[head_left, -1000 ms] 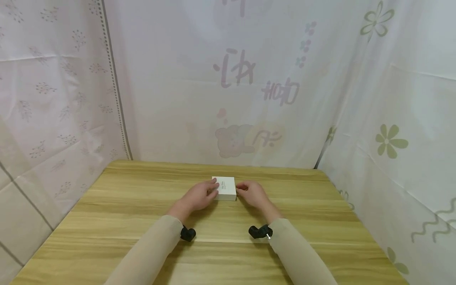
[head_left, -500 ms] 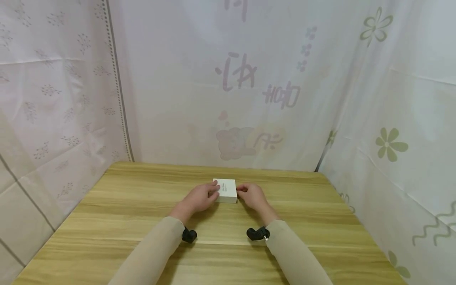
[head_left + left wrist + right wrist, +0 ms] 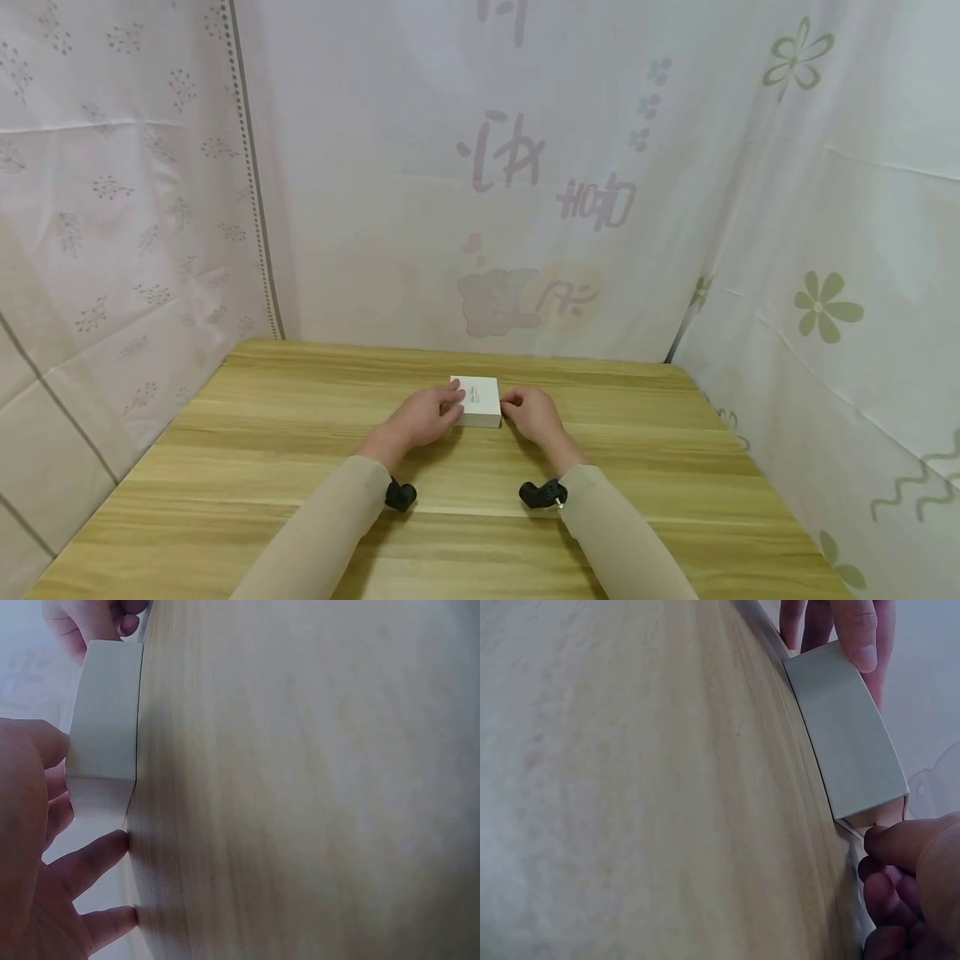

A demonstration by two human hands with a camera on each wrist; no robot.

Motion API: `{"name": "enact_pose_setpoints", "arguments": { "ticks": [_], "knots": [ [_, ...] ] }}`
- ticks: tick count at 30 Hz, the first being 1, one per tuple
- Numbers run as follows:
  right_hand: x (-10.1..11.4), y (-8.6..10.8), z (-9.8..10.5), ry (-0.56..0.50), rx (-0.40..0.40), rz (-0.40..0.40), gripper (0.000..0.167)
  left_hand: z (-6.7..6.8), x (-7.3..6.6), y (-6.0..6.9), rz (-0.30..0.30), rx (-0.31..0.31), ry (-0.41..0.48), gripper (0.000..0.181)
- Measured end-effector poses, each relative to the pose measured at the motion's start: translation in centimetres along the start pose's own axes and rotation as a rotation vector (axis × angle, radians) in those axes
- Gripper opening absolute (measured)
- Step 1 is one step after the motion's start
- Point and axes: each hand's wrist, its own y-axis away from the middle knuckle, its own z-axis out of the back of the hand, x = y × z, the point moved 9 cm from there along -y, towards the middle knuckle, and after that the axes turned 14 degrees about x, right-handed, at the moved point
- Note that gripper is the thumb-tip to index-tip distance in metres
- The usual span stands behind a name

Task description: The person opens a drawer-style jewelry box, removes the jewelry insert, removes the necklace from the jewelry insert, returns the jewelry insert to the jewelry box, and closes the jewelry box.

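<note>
- The white box lies flat on the wood-grained surface, lettered face up; it is the landmark for every place below.
- Left of the box is the left hand: its grip straddles the left end, the thumb at the near upper edge, other fingers over the top and left side, spread in the left wrist view, with two reaching down beside the box.
- At the right end is the right hand: its fingers are curled, and thumb and fingertip are pressed together against that end, seemingly pinching a small part of it. What exactly sits between the tips is hidden, so I cannot tell whether there is a tab.
- The end face on the box's right looks browner than the long near side, with thin pale edges around it; this suggests a card sleeve with something inside, though it is too dim to be sure.
- Judging by its small, crisp form, the box should be light and fairly stiff, its walls likely liable to dent under a hard squeeze.
- The smooth, pale faces may slide easily on the surface, so a firm but gentle hold at the left end seems right.
- The best places to take hold appear to be the near and far long sides, close to the left end; pressing down mid-top could bow the card.
- Behind the box, well apart from it, hangs a pale printed cloth.
</note>
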Motion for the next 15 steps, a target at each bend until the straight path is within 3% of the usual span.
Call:
{"name": "enact_pose_setpoints", "arguments": {
  "ticks": [15],
  "knots": [
    [-0.15, 0.13, 0.02, 0.094, 0.013, -0.022, 0.013, -0.02, 0.11, 0.06, 0.000, 0.006, 0.015, 0.046]
  ]
}}
